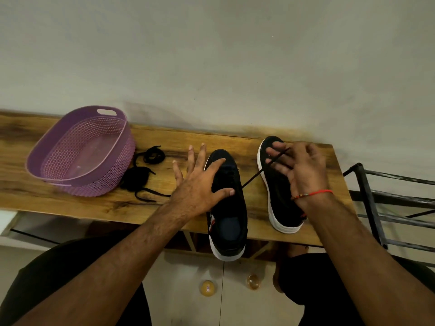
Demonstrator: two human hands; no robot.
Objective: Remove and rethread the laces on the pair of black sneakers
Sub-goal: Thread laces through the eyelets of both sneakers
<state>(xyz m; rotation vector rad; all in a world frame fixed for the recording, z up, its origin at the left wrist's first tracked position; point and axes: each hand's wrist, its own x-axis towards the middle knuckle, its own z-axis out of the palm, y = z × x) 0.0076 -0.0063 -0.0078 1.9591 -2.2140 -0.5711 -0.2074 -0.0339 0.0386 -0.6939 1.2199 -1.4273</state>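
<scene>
Two black sneakers with white soles stand side by side on the wooden table [259, 222], toes toward the wall. With fingers spread and straight, my left hand [200, 182] presses on the upper of the left sneaker [229, 222]. Over the toe of the right sneaker [280, 194] my right hand [301, 168] holds a black lace [253, 178] between its fingers. That lace runs taut from the left sneaker's eyelets up to the hand. A second black lace [141, 175] lies loose in a heap on the table, left of the shoes.
A purple perforated plastic basket [58, 142] sits at the table's left, beside the loose lace. The wall runs directly behind the table. A black metal rack [376, 196] stands off the table's right end. The left sneaker's heel overhangs the near edge.
</scene>
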